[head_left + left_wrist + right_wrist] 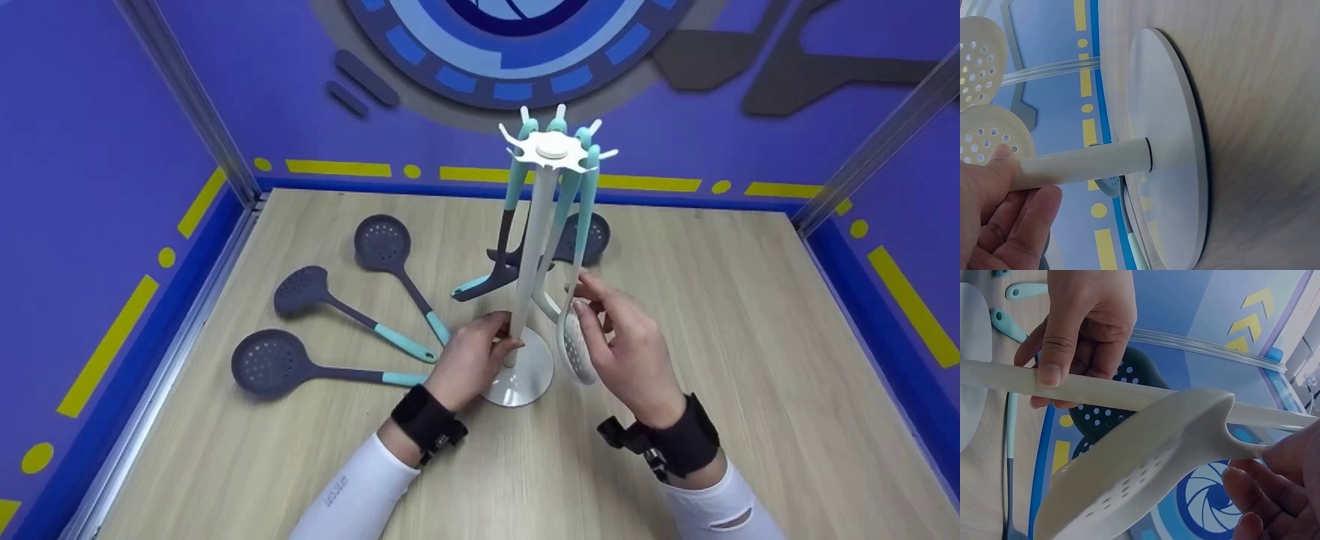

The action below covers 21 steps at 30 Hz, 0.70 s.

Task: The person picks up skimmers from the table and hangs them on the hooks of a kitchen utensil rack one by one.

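In the head view, a white utensil stand has a round base (517,386), an upright pole (534,240) and a hooked top (553,148). My left hand (470,358) grips the lower pole between thumb and fingers, just above the base. On the pole's right side hangs a white skimmer (576,351) with a teal handle. My right hand (634,349) pinches its neck between thumb and fingers, as the right wrist view also shows at the perforated skimmer head (1134,467). Behind it hangs another pale utensil (547,304), its head partly hidden.
Three dark skimmers with teal handles lie at left: a lower one (271,364), a middle one (301,291) and an upper one (382,241). Another dark perforated head (589,238) shows behind the stand; whether it hangs I cannot tell. Blue walls (420,127) enclose the wooden table (750,315).
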Tool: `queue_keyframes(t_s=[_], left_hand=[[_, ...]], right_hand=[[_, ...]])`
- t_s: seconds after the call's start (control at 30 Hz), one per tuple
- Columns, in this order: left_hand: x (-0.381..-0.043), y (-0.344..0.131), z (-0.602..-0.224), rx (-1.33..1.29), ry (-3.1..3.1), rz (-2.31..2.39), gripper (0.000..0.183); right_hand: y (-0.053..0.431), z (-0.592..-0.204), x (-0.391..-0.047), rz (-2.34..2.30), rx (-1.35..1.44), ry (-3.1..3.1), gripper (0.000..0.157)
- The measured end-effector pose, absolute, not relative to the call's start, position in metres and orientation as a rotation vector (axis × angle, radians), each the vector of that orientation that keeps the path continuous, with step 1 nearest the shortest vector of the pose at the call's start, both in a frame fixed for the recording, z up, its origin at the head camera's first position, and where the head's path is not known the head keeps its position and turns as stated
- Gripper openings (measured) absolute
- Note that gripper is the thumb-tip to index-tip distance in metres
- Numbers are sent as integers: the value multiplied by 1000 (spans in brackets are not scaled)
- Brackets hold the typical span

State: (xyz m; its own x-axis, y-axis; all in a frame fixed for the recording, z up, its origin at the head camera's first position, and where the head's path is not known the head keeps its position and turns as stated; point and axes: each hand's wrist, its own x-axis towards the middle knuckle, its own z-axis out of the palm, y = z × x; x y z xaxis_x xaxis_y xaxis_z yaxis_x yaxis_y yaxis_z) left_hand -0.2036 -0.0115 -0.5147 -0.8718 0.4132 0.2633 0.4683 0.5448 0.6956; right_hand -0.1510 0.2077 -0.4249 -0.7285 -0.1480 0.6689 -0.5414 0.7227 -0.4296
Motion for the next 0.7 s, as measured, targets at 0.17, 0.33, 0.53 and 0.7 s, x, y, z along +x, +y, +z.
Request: queue_keyframes(t_s=[0.17,0.33,0.53,0.7], left_hand=[[-204,-12,-515,-771,-2707,-1268,22],[-204,-12,-515,-774,-2712,-1271,22],[-205,-12,-514,-788,-2702,-1251,21],[-205,-12,-514,-782,-2710,-1248,20]], right_hand=[[208,-425,-150,833,492,-2323,46],[210,-423,-150,832,478,-2333,49],[212,-422,-150,822,463,-2335,51],[213,-422,-153,822,460,-2329,49]])
